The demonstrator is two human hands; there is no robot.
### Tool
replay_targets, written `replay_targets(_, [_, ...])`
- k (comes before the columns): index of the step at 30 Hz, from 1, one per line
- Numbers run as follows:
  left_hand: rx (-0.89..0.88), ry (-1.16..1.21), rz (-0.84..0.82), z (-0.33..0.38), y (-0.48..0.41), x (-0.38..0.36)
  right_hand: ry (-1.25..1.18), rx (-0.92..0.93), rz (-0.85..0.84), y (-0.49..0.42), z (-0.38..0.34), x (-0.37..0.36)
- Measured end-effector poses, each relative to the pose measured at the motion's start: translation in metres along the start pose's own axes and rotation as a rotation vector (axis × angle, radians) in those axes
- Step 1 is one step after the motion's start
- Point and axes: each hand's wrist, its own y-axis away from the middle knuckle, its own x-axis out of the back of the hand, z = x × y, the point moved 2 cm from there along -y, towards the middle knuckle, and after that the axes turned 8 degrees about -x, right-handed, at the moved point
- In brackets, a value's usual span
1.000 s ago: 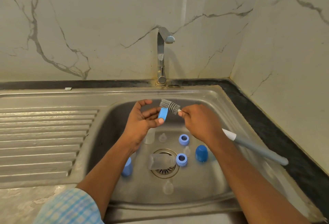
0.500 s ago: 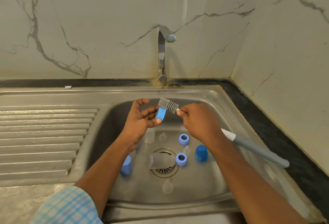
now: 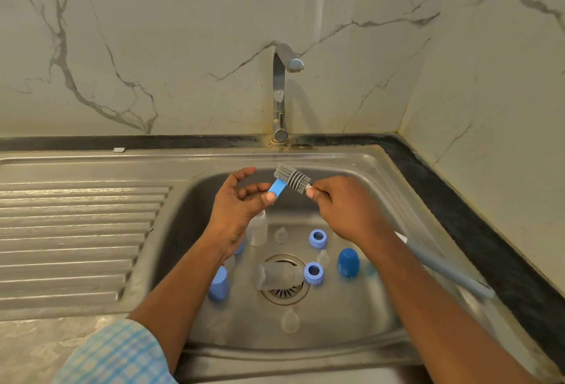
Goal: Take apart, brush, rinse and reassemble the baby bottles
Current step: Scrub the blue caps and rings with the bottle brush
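Over the steel sink (image 3: 342, 334) my left hand (image 3: 235, 209) pinches a blue bottle ring (image 3: 277, 188) between thumb and fingers. My right hand (image 3: 345, 209) grips a grey bottle brush (image 3: 293, 178) just behind its bristled head, which passes through the ring. The brush's long grey handle (image 3: 449, 272) sticks out behind my right wrist. On the sink floor lie two blue rings (image 3: 318, 237) (image 3: 313, 272), a dark blue cap (image 3: 348, 262), a light blue cap (image 3: 219, 283), clear bottles (image 3: 257, 228) (image 3: 276, 275) and clear teats (image 3: 289, 320).
A steel tap (image 3: 282, 90) rises behind the basin, with no water running. A ribbed draining board (image 3: 73, 237) lies to the left. Marble walls close the back and right side, with a dark counter strip (image 3: 477, 231) along the right edge.
The brush head has moved slightly left through the blue ring, and the ring has tilted a little in my left fingers. Both hands stay above the basin.
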Motion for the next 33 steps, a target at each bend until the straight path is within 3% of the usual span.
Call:
replay_targets(5, [0.035, -0.087, -0.042, 0.000, 0.002, -0.003, -0.045, 0.001, 0.009, 0.000, 0.000, 0.002])
replay_targets(12, [0.095, 0.192, -0.073, 0.001, 0.002, -0.005, 0.013, 0.072, -0.057, 0.008, -0.014, 0.003])
replay_targets(25, [0.060, 0.069, -0.120, 0.001, 0.001, -0.009, 0.081, -0.037, 0.018, -0.002, 0.001, 0.002])
replay_targets(33, [0.055, 0.094, 0.019, 0.003, -0.003, 0.007, 0.050, 0.064, -0.066, 0.005, -0.014, -0.001])
